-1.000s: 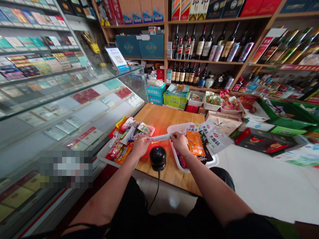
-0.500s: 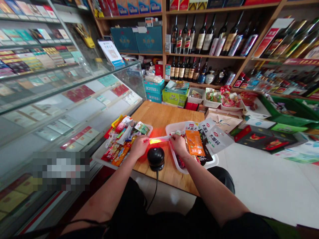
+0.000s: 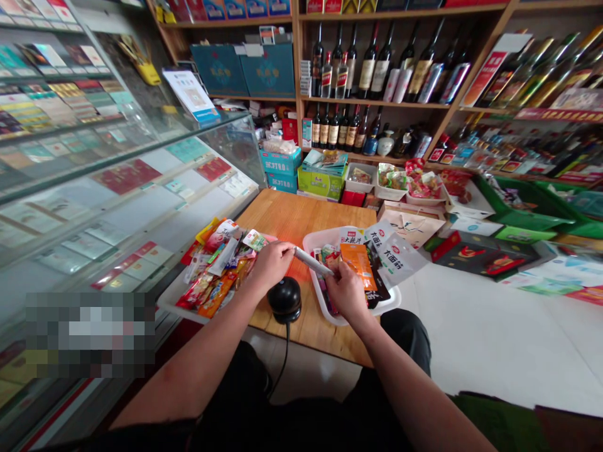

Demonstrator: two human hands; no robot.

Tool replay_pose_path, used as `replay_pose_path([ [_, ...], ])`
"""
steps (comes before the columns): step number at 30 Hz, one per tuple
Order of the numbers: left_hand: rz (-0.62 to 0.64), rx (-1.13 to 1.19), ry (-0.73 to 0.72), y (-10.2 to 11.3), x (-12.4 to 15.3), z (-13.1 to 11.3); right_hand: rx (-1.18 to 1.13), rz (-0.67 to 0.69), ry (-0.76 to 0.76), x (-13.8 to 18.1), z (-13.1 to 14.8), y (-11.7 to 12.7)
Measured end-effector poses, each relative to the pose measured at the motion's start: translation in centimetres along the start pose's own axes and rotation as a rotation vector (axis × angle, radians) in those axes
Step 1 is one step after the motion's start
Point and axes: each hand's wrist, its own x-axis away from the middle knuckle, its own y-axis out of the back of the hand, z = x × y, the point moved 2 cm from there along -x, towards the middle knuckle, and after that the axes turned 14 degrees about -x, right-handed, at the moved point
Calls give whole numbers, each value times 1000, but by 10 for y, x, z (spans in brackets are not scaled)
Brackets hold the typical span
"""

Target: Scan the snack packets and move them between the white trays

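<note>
Slim silvery packet (image 3: 311, 261) – its ends pinched between the fingers of our left hand (image 3: 273, 265) and right hand (image 3: 347, 289) – has swung from nearly level, lit red and yellow, to a plain grey slant, so we judge it has left the brightest light of the black scanner (image 3: 284, 295), though we cannot tell whether it was read. We hold it above the wooden table (image 3: 301, 212), beyond the scanner and rightward, its long axis running from far left to near right.
</note>
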Motion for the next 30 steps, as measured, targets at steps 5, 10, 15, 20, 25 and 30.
replay_pose_path([
  [5, 73, 17, -66, -10, -11, -35, 76, -7, -15, 29, -5, 15],
  [10, 147, 85, -39, -19, -11, -62, 27, 40, -127, 46, -14, 21],
  [15, 188, 138, -18, -21, 1, -71, 15, 57, -133, 54, -24, 23],
  [20, 190, 136, -16, -5, 23, -67, 29, 88, -72, 57, -32, 19],
  [25, 114, 82, 65, 13, 50, -45, -29, 108, -72, 58, -35, 15],
  [30, -34, -95, 210, 31, 83, 9, -73, 101, -79, 59, -33, 14],
])
